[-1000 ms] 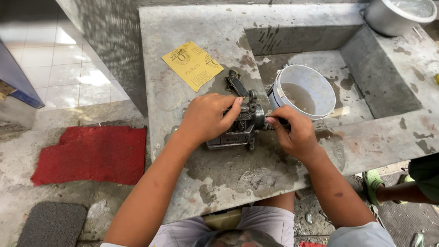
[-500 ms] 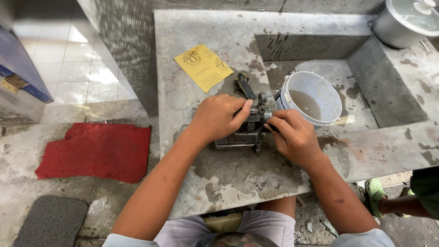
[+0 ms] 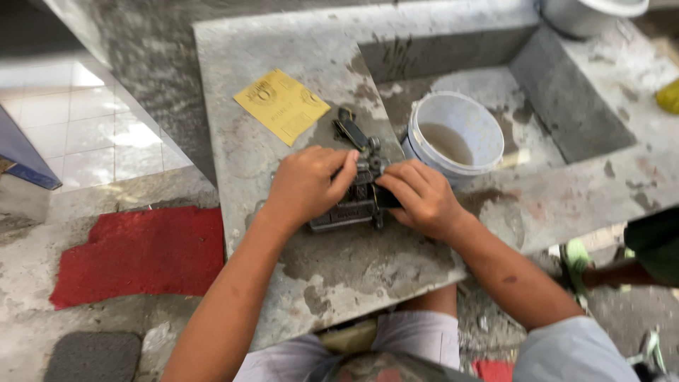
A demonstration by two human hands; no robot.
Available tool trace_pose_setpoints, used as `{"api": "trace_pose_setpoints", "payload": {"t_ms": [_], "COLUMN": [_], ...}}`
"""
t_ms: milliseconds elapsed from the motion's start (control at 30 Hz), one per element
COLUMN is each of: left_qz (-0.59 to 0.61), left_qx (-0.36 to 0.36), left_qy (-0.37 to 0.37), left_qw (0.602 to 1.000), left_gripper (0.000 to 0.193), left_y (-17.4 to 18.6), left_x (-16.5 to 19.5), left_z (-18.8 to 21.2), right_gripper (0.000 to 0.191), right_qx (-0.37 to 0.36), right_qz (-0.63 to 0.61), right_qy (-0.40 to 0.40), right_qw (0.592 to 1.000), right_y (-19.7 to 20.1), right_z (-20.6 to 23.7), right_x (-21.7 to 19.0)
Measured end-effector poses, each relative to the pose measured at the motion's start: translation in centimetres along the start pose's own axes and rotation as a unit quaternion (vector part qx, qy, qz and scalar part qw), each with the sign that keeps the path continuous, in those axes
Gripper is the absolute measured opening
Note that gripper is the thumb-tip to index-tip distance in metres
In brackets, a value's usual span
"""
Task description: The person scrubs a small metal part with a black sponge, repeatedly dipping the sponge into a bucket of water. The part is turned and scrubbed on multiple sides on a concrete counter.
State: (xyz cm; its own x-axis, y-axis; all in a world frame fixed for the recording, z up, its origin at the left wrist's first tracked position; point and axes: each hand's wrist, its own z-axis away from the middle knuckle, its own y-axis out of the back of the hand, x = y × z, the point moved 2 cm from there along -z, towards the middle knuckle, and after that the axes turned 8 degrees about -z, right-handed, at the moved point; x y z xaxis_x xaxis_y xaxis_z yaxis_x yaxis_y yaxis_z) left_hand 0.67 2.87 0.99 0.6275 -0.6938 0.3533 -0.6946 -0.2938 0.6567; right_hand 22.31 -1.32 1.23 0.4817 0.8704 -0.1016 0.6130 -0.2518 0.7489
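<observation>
Here, the left hand (image 3: 308, 185) and right hand (image 3: 419, 198) both close their fingers around a small dark metal part (image 3: 350, 205), greasy-looking and blocky with a black lever sticking out at its far end. It rests on the stained concrete bench (image 3: 339, 269), between a yellow paper sheet (image 3: 281, 105) at far left and a white bucket (image 3: 453, 134) of murky liquid just to its right.

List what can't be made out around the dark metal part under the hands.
Head view only:
- Dark metal part: mostly covered by the left hand and right hand.
- White bucket: its base sits behind its rim.
- Grey pot: cut off by the top edge.
- Yellow paper: print too small.
</observation>
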Motion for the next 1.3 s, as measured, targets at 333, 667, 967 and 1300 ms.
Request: {"api": "trace_pose_setpoints", "payload": {"t_ms": [333,667,967,1300], "left_qz": [-0.012,-0.012,0.010,0.008], "left_qx": [-0.005,-0.006,0.005,0.001], "left_qy": [0.011,0.003,-0.003,-0.004], "left_qw": [1.000,1.000,1.000,1.000], "left_gripper": [0.021,0.023,0.026,0.027], "left_y": [-0.3,-0.5,0.0,-0.1], "left_x": [0.2,-0.1,0.0,-0.1], "left_z": [0.0,0.2,-0.1,0.0], "right_gripper": [0.053,0.049,0.047,0.048], "right_qx": [0.003,0.012,0.008,-0.012], "right_qz": [0.016,0.002,-0.007,-0.021], "right_qy": [0.054,0.061,0.093,0.080], "right_qw": [0.998,0.998,0.996,0.997], "right_y": [-0.4,-0.8,-0.4,-1.0], "right_z": [0.5,1.4,0.6,0.9], "right_x": [0.5,1.2,1.0,1.5]}}
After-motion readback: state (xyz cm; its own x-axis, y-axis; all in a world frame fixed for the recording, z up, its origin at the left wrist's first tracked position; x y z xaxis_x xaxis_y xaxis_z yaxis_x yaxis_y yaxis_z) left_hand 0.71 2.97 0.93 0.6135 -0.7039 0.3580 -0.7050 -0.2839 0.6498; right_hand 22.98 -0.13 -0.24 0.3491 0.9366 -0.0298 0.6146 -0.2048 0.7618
